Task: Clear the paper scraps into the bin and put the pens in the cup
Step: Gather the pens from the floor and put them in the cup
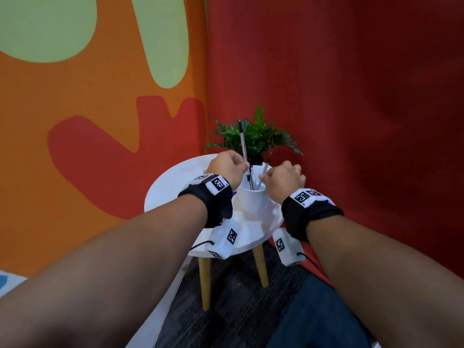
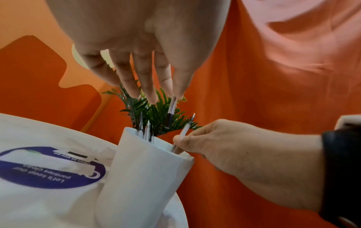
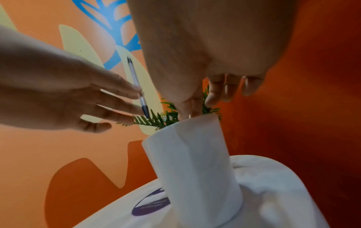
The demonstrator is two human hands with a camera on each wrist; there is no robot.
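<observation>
An orange and red painted wall corner backs a small round white desk [image 1: 175, 177] on wooden legs, with a fern [image 1: 256, 136] at its far edge. A white cup [image 1: 252, 199] stands on the desk in front of the fern, and a round purple sticker [image 2: 50, 168] lies on the desk just left of the cup.

Several pens [image 2: 145, 131] already stand inside the cup. The left hand [image 1: 226, 169] hovers at the cup's left rim, its index finger and thumb pinching a clear pen [image 1: 244, 149] low on the barrel while the other fingers [image 3: 117, 111] lie straight and spread. That pen stands nearly upright, long axis vertical, its lower end above the cup's mouth. The right hand [image 1: 283, 182] is at the cup's right rim, fingers pinching a second pen [image 2: 183, 132] that leans rightward with its lower end already inside the cup.

Both pens seem to need only a short drop; the right one is nearer done. No paper scraps or bin are in view.
</observation>
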